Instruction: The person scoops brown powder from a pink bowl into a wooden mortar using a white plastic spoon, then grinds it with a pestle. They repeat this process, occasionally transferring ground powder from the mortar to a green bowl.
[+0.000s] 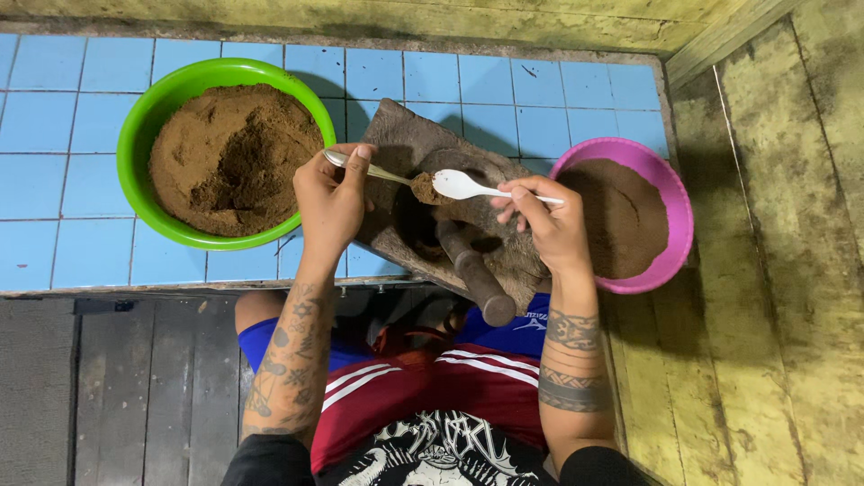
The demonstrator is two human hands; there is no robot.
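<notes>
Hands grasp spoons: left metal, right white, scraping powder into mould; green bowl at bench's left edge stays mostly full.

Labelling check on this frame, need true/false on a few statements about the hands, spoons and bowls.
1. The left hand holds a metal spoon loaded with brown powder. True.
2. The right hand holds a fork. False: it holds a white spoon.
3. The green bowl is on the person's left. True.
4. The pink bowl is empty. False: it holds dark brown powder.
5. Both spoons meet over the dark wooden block. True.
</notes>
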